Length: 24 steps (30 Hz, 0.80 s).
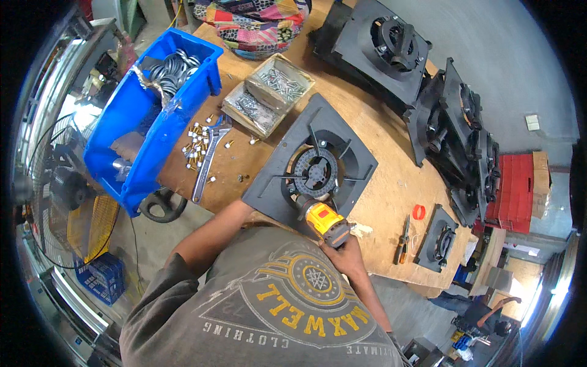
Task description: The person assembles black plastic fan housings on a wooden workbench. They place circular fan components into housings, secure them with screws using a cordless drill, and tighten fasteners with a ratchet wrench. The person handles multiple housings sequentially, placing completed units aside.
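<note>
A dark grey square gas stove burner unit (318, 168), with a round burner and pan-support arms, rests tilted at the table's near edge. My right hand (346, 253) is closed round the grip of a yellow and black cordless drill (326, 221). The drill's front end is at the unit's near side, beside the burner ring; its tip is hidden. My left forearm (211, 237) reaches to the unit's near left corner. The left hand's fingers are out of sight behind or under the plate.
Left of the unit lie an adjustable wrench (210, 160) and small brass fittings (194, 144). A screw box (269, 95) and a blue bin (153, 122) stand beyond. More burner units (382, 52) line the right. A screwdriver (403, 240) lies near right; another person works far right.
</note>
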### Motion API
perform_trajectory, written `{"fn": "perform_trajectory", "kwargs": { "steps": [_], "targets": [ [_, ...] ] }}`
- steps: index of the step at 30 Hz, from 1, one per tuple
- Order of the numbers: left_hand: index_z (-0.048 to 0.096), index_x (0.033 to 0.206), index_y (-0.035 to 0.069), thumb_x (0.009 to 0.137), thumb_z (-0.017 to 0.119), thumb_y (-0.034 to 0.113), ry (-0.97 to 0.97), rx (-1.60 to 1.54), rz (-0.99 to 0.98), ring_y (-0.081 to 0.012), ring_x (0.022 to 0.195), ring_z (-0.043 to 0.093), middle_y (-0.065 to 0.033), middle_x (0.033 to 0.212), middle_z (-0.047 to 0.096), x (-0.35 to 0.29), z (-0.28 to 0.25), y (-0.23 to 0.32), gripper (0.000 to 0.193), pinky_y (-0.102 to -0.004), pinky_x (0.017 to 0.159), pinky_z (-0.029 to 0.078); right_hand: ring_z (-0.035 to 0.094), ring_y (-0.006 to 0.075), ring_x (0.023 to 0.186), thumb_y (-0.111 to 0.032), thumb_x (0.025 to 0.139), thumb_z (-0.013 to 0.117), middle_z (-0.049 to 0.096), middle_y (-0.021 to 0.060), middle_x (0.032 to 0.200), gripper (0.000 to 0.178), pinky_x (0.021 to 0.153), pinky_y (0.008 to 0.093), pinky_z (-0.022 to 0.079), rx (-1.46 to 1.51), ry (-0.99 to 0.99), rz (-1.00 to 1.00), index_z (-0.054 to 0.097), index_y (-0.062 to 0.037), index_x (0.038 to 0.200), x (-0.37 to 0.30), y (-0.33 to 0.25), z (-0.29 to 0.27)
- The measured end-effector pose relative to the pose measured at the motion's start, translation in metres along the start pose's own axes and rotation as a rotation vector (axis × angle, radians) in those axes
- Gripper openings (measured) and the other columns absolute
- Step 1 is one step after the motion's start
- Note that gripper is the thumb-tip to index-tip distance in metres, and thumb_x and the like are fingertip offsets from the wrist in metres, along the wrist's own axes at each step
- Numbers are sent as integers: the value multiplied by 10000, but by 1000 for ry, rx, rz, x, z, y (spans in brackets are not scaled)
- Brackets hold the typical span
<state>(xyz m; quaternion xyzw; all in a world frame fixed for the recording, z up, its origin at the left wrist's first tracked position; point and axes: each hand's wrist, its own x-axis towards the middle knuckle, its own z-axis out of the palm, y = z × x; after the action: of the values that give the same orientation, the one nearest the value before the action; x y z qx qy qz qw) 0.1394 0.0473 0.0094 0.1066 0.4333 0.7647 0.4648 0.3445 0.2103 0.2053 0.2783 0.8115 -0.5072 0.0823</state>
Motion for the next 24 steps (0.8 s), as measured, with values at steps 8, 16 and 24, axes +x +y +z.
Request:
{"fn": "perform_trajectory", "kwargs": {
  "steps": [8, 16, 24],
  "targets": [
    [567, 1292, 24, 947, 616, 216, -40, 16, -17, -164, 1126, 572, -75, 1285, 595, 4, -3, 0, 398, -324, 971, 479, 694, 340, 954, -255, 745, 776, 707, 200, 987, 502, 792, 398, 549, -143, -21, 8, 615, -40, 1170, 1, -4, -1],
    [570, 1289, 24, 948, 615, 233, -68, 42, -25, -166, 1130, 571, -77, 1291, 593, 1, -4, 4, 403, -325, 973, 478, 683, 356, 967, -236, 719, 793, 699, 208, 1002, 516, 812, 406, 548, -133, -28, -30, 614, -40, 1161, 2, -16, -2],
    [573, 1285, 23, 948, 614, 250, -93, 72, -24, -167, 1135, 569, -79, 1296, 591, -1, 1, 8, 408, -326, 976, 477, 669, 369, 982, -236, 694, 780, 682, 219, 1062, 562, 836, 409, 541, -207, -103, -63, 615, -46, 1197, 16, -32, -9]
  ]
}}
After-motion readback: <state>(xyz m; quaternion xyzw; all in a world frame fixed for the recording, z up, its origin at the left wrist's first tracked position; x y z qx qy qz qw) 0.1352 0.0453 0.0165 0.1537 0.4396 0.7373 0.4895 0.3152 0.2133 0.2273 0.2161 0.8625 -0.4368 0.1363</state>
